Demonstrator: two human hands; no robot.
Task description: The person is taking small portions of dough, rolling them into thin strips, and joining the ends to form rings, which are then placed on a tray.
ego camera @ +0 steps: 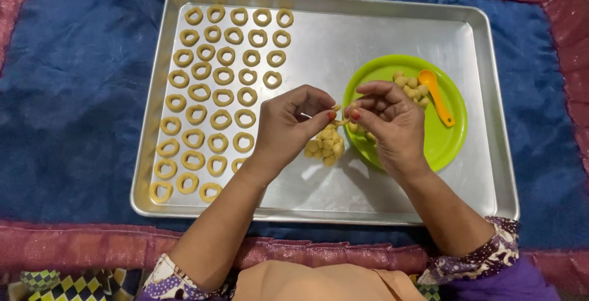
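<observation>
The left hand and right hand pinch the ends of a dough strip, seemingly soft, light, easily torn.

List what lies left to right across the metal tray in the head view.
Rows of dough rings → left hand → small pile of dough balls → right hand → orange spoon on the green plate → bare tray.

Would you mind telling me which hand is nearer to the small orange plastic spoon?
Right. The right hand is just left of the orange plastic spoon over the green plate; the left hand is farther left.
</observation>
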